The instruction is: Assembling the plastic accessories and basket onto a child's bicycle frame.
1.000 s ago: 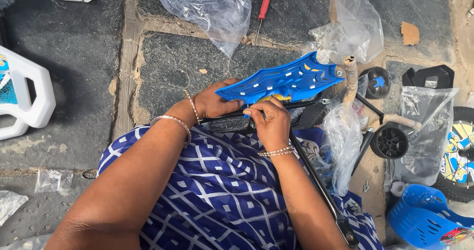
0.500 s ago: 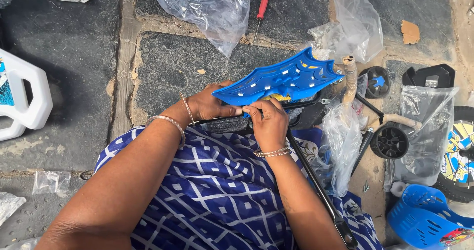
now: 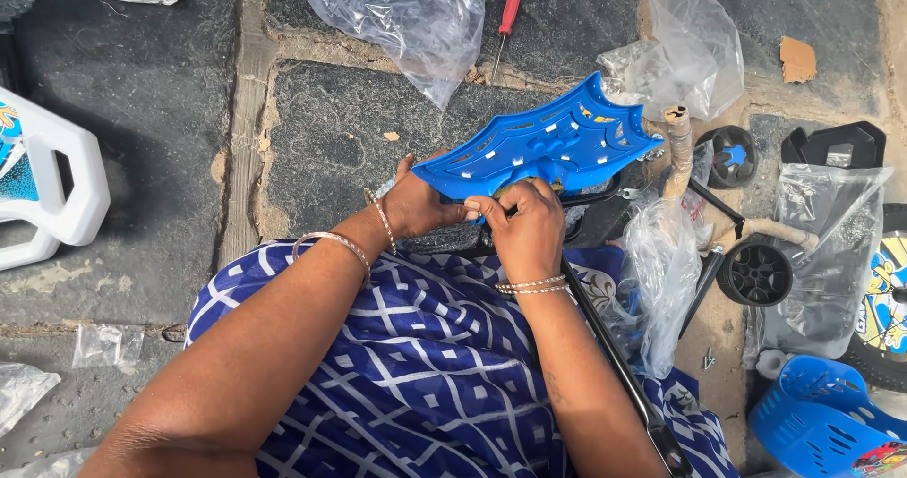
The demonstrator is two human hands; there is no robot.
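Observation:
A blue plastic panel (image 3: 553, 143) with slots and raised ribs lies tilted over a black metal frame (image 3: 605, 341) across my lap. My left hand (image 3: 420, 204) grips the panel's near left edge from below. Fingers of my right hand (image 3: 524, 223) curl over the panel's near edge at its middle, pressing on it. Thin bangles circle both wrists. My lap is covered in blue cloth with a white lattice print (image 3: 425, 374).
A red-handled screwdriver (image 3: 505, 20) lies on the stone floor beside a clear plastic bag (image 3: 402, 15). Small black wheels (image 3: 756, 272) and wrapped bars sit at the right, with a blue basket (image 3: 822, 417) below them. A white plastic part (image 3: 47, 180) stands left.
The blue panel has shifted slightly toward me and tilted, with both hands staying on its near edge. The view has drifted a little.

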